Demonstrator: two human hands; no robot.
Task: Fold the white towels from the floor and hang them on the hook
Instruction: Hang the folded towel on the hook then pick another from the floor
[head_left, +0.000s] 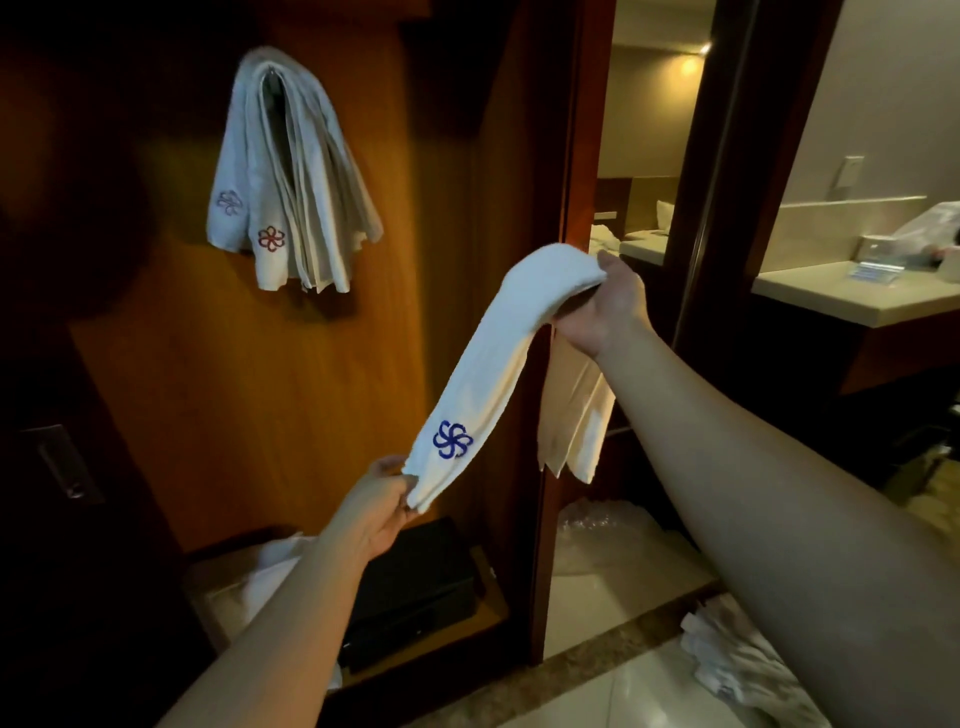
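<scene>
- Both our hands are holding one folded white towel (498, 353) in the middle of the frame, stretched on a slant from lower left to upper right.
- Our left hand (382, 506) is pinching the towel's lower end between thumb and fingers, just below a blue flower logo (452, 439).
- Our right hand (605, 304) is gripping the upper end, with the towel draping over the fingers and the thumb lying on top; loose layers are hanging down behind the wrist.
- We are seeing a bundle of folded towels (291, 171) hanging high in the upper left of the frame on a wooden panel (218, 364); whatever is holding it is hidden under the cloth. Two red flower logos are showing on its lower left corner.
- We are seeing a pile of crumpled white towels (748, 670) lying on the tiled floor in the lower right.
- More white cloth (270, 566) is lying in the lower left beside a black box (415, 582) on a low shelf.
- We are seeing a pale counter (852, 296) at the right edge.
</scene>
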